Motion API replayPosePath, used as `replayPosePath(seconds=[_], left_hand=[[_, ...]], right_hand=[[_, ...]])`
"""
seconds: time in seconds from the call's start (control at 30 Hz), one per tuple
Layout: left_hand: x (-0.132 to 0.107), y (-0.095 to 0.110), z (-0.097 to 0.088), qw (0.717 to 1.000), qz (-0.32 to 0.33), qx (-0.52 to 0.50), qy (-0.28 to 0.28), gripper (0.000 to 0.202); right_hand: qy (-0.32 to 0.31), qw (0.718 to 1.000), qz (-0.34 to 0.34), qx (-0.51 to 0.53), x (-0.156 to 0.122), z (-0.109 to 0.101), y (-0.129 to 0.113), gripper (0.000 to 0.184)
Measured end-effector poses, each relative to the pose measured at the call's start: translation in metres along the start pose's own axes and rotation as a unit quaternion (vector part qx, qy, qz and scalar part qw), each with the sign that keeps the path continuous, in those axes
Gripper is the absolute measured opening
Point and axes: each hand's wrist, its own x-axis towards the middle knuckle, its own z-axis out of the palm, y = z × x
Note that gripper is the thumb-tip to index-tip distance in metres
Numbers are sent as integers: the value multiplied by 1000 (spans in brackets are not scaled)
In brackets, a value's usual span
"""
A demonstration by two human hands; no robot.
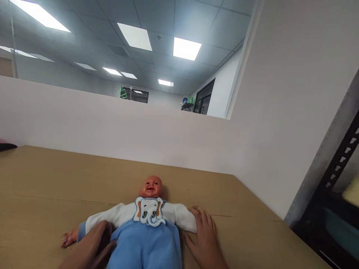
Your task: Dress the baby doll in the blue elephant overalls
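Note:
A baby doll (151, 186) lies on its back on the wooden table, its head toward the wall. It wears a fleecy blue outfit (148, 243) with white sleeves and an elephant face on the chest. My left hand (97, 239) is at the doll's side, below the sleeve on the left, with curled fingers against the clothes; some fingertips are hidden. One doll hand (67, 239) sticks out of the blue cuff there. My right hand (203, 231) lies over the end of the other white sleeve (182, 216), fingers bent round it and thumb lower down. No doll hand shows at that end.
The wooden table (84, 179) meets a white partition wall (112, 127) with a large window above. On the right stands a black slotted metal rack (336, 168). A dark object (7, 146) shows at the far left edge.

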Motion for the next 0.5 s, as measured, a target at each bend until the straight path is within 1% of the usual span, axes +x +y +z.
replayPosePath(seconds=[0.07,0.13,0.2,0.27,0.33,0.37,0.4,0.43,0.47,0.5], left_hand=[[1,0,-4,1000,-10,21,5,33],[2,-2,-7,999,-3,7,36,36],[5,0,-7,994,46,-44,90,36],[12,13,-4,978,135,-100,120,31],[25,38,0,960,225,-131,107,39],[34,55,3,951,262,-138,86,48],[43,74,5,947,280,-145,58,61],[54,93,6,944,287,-157,42,69],[64,112,7,940,290,-178,25,72],[73,129,7,937,276,-213,16,68]], right_hand=[[-39,998,-25,-35,5,-11,12,53],[-45,997,-41,-58,13,-22,17,47],[-10,994,-71,-84,24,-35,13,44],[37,986,-123,-108,38,-52,-2,46],[61,971,-188,-134,55,-70,-27,49],[74,962,-217,-147,65,-80,-43,49],[78,953,-245,-163,76,-89,-60,50],[75,944,-268,-178,86,-98,-77,49],[75,935,-290,-189,95,-106,-94,45],[70,928,-311,-194,102,-112,-109,41]])
